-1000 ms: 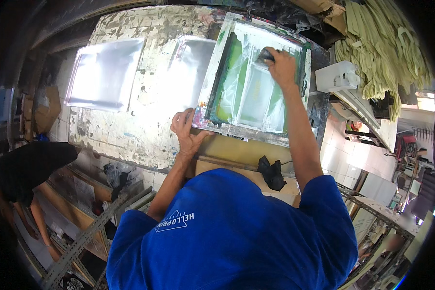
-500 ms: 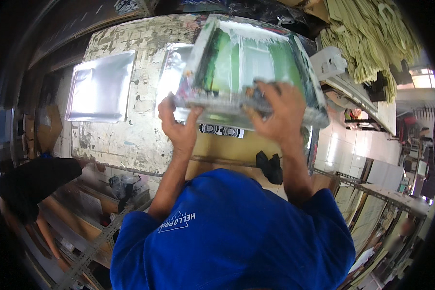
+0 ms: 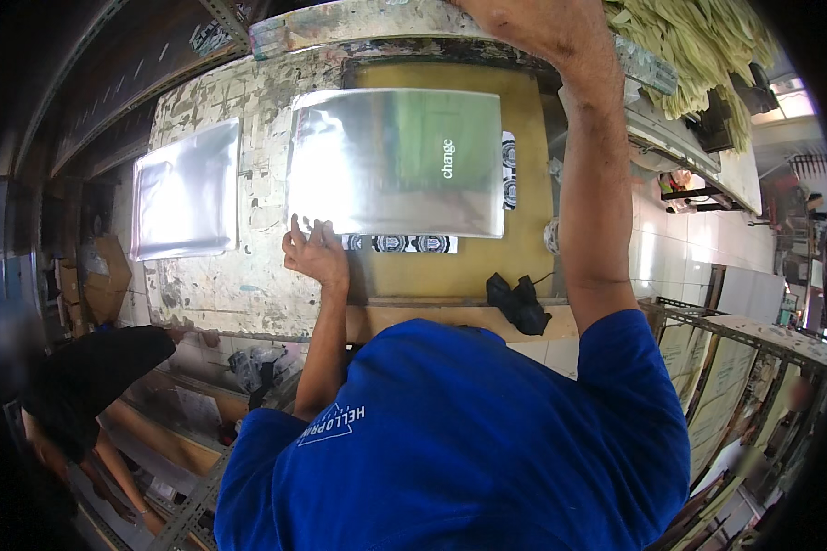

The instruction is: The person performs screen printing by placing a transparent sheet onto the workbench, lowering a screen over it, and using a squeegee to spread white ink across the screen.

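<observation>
1. Clock places are taken round the clear plastic sheet point(image 3: 395, 163), with 12 at the top of the view. It lies flat and glossy, partly on the paint-flecked bench point(image 3: 265, 193) and partly on a yellowish board point(image 3: 404, 280).
2. White glare washes out its 9 o'clock half. A green area with a white printed word lies toward 2 o'clock; whether the green is printed or reflected, I cannot tell.
3. At 7 o'clock the left hand point(image 3: 318, 253) meets the sheet's near-left corner, fingers bent and slightly parted. Whether they pinch the film, I cannot tell.
4. Between 1 and 2 o'clock the right hand point(image 3: 538, 23) is cut by the upper rim; its fingers are out of sight, so I cannot tell their state.
5. Black-and-white printed strips point(image 3: 415, 244) peek out past the sheet's edges at 6 and 3 o'clock.
6. A stained bar point(image 3: 368, 32) crosses at 12; the right forearm point(image 3: 599, 193) bounds 3 o'clock.
7. Bare bench separates it from a second clear sheet point(image 3: 186, 193) at 9 o'clock. Open board runs along 6, with a black cloth point(image 3: 519, 305) between 4 and 5, near the front edge.
</observation>
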Available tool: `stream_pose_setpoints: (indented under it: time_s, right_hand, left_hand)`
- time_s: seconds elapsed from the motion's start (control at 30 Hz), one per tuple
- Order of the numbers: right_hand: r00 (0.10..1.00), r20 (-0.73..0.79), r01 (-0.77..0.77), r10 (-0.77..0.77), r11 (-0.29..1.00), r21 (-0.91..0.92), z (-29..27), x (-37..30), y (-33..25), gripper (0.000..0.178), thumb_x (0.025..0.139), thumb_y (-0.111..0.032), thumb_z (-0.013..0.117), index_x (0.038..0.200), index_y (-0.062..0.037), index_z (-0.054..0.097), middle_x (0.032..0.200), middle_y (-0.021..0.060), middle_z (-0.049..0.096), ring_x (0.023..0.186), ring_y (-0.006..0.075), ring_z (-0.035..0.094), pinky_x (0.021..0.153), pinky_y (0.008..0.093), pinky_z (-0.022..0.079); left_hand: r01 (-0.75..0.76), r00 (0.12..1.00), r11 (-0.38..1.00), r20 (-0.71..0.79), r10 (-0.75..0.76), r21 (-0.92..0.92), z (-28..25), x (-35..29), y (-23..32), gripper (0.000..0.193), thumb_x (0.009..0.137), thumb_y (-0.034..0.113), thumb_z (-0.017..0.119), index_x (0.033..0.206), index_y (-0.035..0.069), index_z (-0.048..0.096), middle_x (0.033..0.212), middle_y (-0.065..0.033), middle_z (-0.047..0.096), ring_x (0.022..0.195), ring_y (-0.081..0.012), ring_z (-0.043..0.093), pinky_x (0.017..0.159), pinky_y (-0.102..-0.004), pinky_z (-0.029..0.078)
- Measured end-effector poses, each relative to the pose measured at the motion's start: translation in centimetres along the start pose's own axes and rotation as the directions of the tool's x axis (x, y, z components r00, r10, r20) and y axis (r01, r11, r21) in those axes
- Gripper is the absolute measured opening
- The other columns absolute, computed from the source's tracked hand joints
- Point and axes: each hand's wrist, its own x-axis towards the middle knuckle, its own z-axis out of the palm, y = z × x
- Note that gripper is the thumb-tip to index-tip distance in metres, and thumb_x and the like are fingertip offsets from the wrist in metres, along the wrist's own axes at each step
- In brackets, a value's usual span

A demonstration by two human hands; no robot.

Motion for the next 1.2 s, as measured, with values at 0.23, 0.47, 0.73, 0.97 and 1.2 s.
stream_pose_setpoints:
  time_s: [0.23, 0.47, 0.73, 0.97, 1.2]
  right_hand:
    - [0.998, 0.045, -0.045, 0.046, 0.999, -0.018, 0.2, 0.3, 0.6, 0.042, 0.074, -0.035, 0.077, 0.097, 0.0006, 0.077, 0.087, 0.0214, 0.07, 0.082, 0.0337, 0.068, 0.078, 0.0435, 0.053]
    - [0.999, 0.028, -0.033, 0.034, 0.998, -0.055, 0.2, 0.6, 1.1, 0.042, 0.074, -0.036, 0.077, 0.092, 0.0022, 0.077, 0.085, 0.0223, 0.069, 0.081, 0.0337, 0.067, 0.078, 0.044, 0.053]
    - [0.999, 0.008, -0.033, 0.033, 0.999, 0.0, 0.3, 0.0, 0.2, 0.038, 0.076, -0.032, 0.079, 0.097, -0.0006, 0.077, 0.086, 0.0175, 0.072, 0.08, 0.0315, 0.07, 0.077, 0.0405, 0.054]
    - [1.0, 0.004, 0.013, -0.014, 0.994, 0.108, 0.6, -0.3, 0.1, 0.036, 0.077, -0.024, 0.08, 0.105, -0.0024, 0.076, 0.085, 0.0169, 0.073, 0.076, 0.0308, 0.071, 0.073, 0.0392, 0.054]
    - [1.0, 0.025, 0.015, -0.017, 0.998, 0.053, 0.3, -0.5, -0.8, 0.035, 0.076, -0.026, 0.08, 0.1, -0.0005, 0.076, 0.084, 0.0173, 0.073, 0.074, 0.0289, 0.07, 0.071, 0.0383, 0.054]
  left_hand:
    - [-0.011, 0.994, 0.963, -0.112, -0.02, -0.269, -3.7, 4.3, 5.5, 0.018, 0.086, 0.021, 0.074, 0.093, 0.006, 0.08, 0.13, -0.0048, 0.067, 0.119, -0.0289, 0.053, 0.099, -0.0471, 0.037]
    - [-0.017, 0.975, 0.823, -0.19, -0.111, -0.568, -8.0, 10.4, 6.4, 0.011, 0.087, 0.007, 0.073, 0.095, 0.002, 0.079, 0.132, -0.0123, 0.064, 0.124, -0.029, 0.055, 0.104, -0.0444, 0.047]
    - [0.189, 0.921, 0.741, -0.144, -0.361, -0.645, -9.0, 11.9, -5.8, 0.022, 0.093, 0.012, 0.071, 0.098, -0.01, 0.075, 0.132, -0.0113, 0.065, 0.114, -0.0254, 0.061, 0.101, -0.0398, 0.046]
    - [0.33, 0.834, 0.707, -0.157, -0.528, -0.625, -8.9, 12.0, -18.3, 0.028, 0.092, 0.015, 0.074, 0.104, -0.01, 0.073, 0.128, -0.0124, 0.065, 0.111, -0.0258, 0.062, 0.098, -0.0389, 0.048]
    - [0.527, 0.792, 0.845, -0.306, -0.528, -0.094, -10.4, 12.6, -25.2, 0.048, 0.09, 0.023, 0.077, 0.125, -0.007, 0.065, 0.133, -0.0189, 0.061, 0.118, -0.0342, 0.057, 0.1, -0.0462, 0.046]
